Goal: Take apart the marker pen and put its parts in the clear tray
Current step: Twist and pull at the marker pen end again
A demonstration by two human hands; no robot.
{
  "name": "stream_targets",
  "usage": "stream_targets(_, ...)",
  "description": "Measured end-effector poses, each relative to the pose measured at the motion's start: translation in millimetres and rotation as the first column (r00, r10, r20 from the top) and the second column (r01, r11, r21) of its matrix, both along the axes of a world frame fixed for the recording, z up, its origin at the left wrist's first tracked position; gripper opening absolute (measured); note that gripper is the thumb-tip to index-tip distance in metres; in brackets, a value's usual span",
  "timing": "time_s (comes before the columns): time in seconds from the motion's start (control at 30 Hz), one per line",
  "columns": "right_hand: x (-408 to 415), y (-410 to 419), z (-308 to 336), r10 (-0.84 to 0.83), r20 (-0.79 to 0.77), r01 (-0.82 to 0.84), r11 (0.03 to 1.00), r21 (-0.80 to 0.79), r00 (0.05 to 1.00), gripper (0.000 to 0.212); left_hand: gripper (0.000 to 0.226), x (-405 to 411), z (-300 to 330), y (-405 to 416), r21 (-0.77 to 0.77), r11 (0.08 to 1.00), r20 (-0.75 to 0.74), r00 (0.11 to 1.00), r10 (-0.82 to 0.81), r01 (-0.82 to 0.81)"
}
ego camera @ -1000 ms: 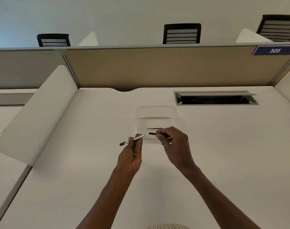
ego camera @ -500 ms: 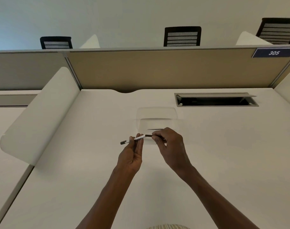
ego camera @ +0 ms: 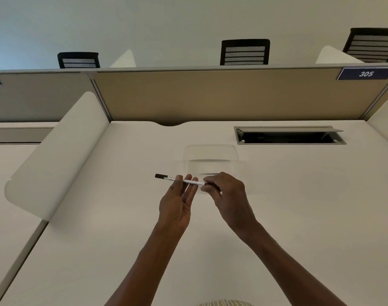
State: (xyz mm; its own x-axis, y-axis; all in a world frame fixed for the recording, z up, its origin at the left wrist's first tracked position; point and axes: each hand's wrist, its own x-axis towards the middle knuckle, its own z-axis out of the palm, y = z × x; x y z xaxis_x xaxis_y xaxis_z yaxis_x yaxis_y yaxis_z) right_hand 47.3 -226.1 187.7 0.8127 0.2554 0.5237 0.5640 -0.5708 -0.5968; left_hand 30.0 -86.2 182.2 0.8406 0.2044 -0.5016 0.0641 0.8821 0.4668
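Desk (ego camera: pixel 299 217) bare right of hands; clear tray (ego camera: pixel 210 154) just beyond; open cable hatch (ego camera: pixel 288 138) far right.

The pen's (ego camera: pixel 181 180) right end is hidden inside the right hand (ego camera: pixel 227 193). Print on its barrel is too small to be read. Both forearms are cut off by the bottom edge.

White numerals "305" stand on a dark blue plate (ego camera: pixel 366 73) fixed to the partition's upper right corner.

Head view looks forward and down, seemingly close, over the desk (ego camera: pixel 122 228).
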Motion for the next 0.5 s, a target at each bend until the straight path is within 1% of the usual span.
stream_targets(0.1,-0.2,-1.6,5.1,0.001,0.01,-0.002,0.999,0.035,1.0,0.013,0.024,-0.3,3.4,0.3,0.021,1.0,0.021,1.0,-0.002,0.002)
stream_targets(0.27,-0.2,-1.6,9.0,0.017,0.027,-0.018,0.998,0.057,1.0,0.015,0.018,-5.6,15.5,-6.6,0.117,0.991,0.069,0.995,-0.078,0.069)
stream_targets(0.4,3.9,-5.4,11.8,0.031,-0.02,-0.029,0.995,0.098,0.999,0.028,0.02,-4.3,22.5,-6.6,0.126,0.992,0.091,0.995,-0.045,0.033)
stream_targets(0.5,7.0,-8.8,14.9,0.055,0.038,-0.058,0.996,0.062,0.998,0.024,0.019,-2.7,25.5,-5.4,0.138,0.99,0.097,0.995,-0.036,0.023)
